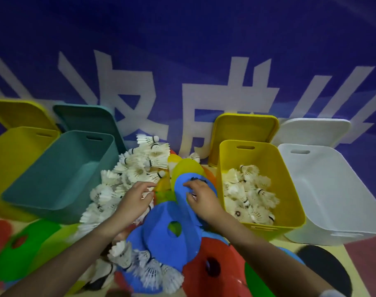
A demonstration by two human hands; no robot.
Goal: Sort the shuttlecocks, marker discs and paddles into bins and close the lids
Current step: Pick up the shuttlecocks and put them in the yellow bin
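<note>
While our left hand (137, 195) curled over loose shuttlecocks (127, 179) in the heap, our right hand (201, 197) pinched a blue marker disc (183, 189) — we judged it best to gather several before crossing to the yellow bin (290, 189).

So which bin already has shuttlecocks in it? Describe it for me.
Look along the blue banner to the two bins on the right. It is the yellow bin, directly left of the white bin. Only this one holds shuttlecocks.
</note>
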